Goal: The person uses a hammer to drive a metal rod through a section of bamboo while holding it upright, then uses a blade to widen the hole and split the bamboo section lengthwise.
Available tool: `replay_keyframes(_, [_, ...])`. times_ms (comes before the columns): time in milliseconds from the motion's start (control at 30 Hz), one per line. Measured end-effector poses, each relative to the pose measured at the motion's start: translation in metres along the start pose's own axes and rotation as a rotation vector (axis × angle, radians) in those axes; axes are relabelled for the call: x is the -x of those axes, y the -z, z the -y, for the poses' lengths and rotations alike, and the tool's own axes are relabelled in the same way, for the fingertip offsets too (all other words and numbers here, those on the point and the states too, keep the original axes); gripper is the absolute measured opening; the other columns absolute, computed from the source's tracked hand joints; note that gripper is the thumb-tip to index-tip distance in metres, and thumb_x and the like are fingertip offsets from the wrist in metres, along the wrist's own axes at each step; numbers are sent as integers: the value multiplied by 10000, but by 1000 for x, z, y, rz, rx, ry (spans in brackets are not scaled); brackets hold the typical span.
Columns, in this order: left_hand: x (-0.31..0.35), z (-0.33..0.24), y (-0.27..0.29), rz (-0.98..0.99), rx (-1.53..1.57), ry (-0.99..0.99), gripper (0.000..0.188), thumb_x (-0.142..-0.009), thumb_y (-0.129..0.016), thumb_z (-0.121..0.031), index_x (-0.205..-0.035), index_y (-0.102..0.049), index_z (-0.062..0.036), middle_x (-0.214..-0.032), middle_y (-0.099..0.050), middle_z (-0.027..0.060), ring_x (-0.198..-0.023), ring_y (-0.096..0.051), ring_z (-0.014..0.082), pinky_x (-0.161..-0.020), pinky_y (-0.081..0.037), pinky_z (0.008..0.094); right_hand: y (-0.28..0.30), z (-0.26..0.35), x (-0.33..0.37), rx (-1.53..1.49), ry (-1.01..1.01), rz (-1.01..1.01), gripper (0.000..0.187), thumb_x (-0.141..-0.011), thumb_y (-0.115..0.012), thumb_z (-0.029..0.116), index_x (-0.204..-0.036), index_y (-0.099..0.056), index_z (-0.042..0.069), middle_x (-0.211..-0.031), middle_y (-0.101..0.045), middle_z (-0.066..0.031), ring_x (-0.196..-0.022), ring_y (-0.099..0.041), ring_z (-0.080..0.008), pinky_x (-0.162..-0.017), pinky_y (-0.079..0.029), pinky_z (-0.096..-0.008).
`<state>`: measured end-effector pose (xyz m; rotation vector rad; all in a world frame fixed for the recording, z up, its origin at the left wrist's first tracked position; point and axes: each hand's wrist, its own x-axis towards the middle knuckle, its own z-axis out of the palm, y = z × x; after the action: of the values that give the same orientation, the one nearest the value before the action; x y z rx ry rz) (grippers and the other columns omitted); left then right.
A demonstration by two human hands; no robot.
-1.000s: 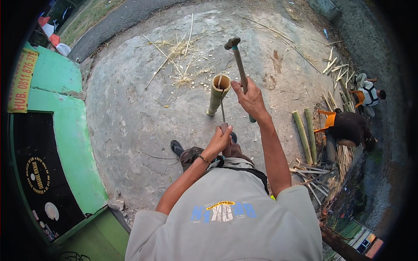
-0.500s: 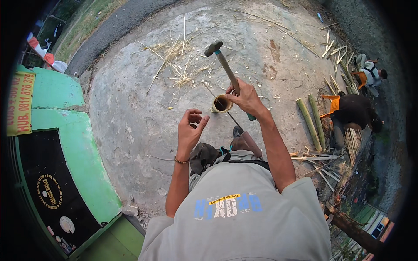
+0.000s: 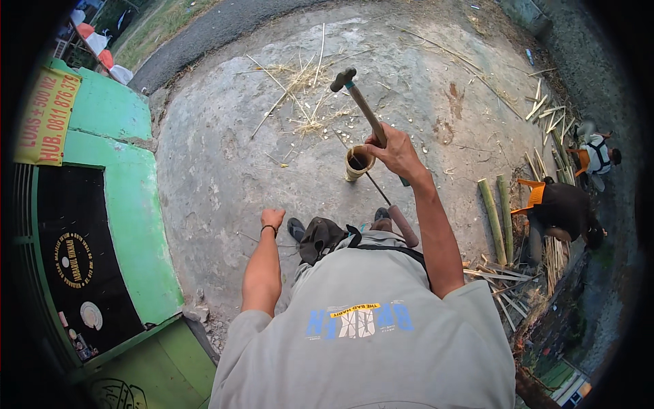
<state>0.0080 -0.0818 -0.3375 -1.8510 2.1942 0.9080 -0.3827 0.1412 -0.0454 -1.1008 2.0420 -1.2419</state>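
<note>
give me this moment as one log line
left hand: apart from tube, contents unclear | right hand: gripping hammer | blade: across tube mouth | tube: upright on ground

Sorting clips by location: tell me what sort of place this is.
Likely an outdoor yard used for bamboo work: cut poles and split strips are at right, a green wall borders the grey ground.

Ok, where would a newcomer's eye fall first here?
Probably on the hammer in the right hand, near the middle, its head pointing away from the person. Just beside it, a bamboo tube stands open end up, a brown-handled blade crossing its mouth. The bright green wall stands out at left.
</note>
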Motion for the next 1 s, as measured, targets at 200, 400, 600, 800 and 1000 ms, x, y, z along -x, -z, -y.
replay_keyframes(200, [45, -63, 2, 79, -209, -275, 303, -836, -784, -299, -967, -717, -34, -846, -727, 186, -830, -709, 354, -746, -560, 437, -2, -10, -25, 3, 82, 65, 265, -854, -810, 135, -992, -635, -8, -879, -735, -96, -834, -710, -186, -783, -563, -351])
replay_keyframes(400, [112, -215, 92, -274, 341, -864, 854, -690, -938, -351, -1418, -535, -159, -1253, -662, 114, -1035, -676, 314, -940, -556, 423, -4, -10, -64, 164, 295, 275, 261, -840, -804, 125, -992, -633, -2, -903, -732, -109, -848, -718, -234, -785, -559, -360])
replay_keyframes(600, [115, -296, 127, 39, 152, -1112, 1056, -636, -945, -266, -1535, -410, -124, -1407, -609, 152, -1278, -604, 337, -1072, -511, 430, -11, 0, -88, 257, 357, 324, 253, -858, -789, 137, -971, -608, 1, -848, -685, -147, -796, -672, -294, -726, -517, -413])
replay_keyframes(800, [111, -318, 121, 157, 278, -1065, 940, -620, -934, -164, -1443, -481, -145, -1329, -632, 150, -1205, -635, 353, -1024, -532, 433, -6, -7, -86, 321, 399, 91, 210, -920, -696, 135, -974, -552, -8, -793, -650, -205, -727, -645, -351, -673, -486, -471])
replay_keyframes(1000, [101, -322, 120, 35, 39, -1077, 867, -603, -938, -261, -1364, -545, -124, -1299, -604, 154, -1153, -638, 380, -983, -546, 439, 36, 85, 3, 63, 152, -150, 197, -1063, -566, 197, -1018, -562, 5, -682, -602, -127, -572, -600, -256, -576, -462, -420])
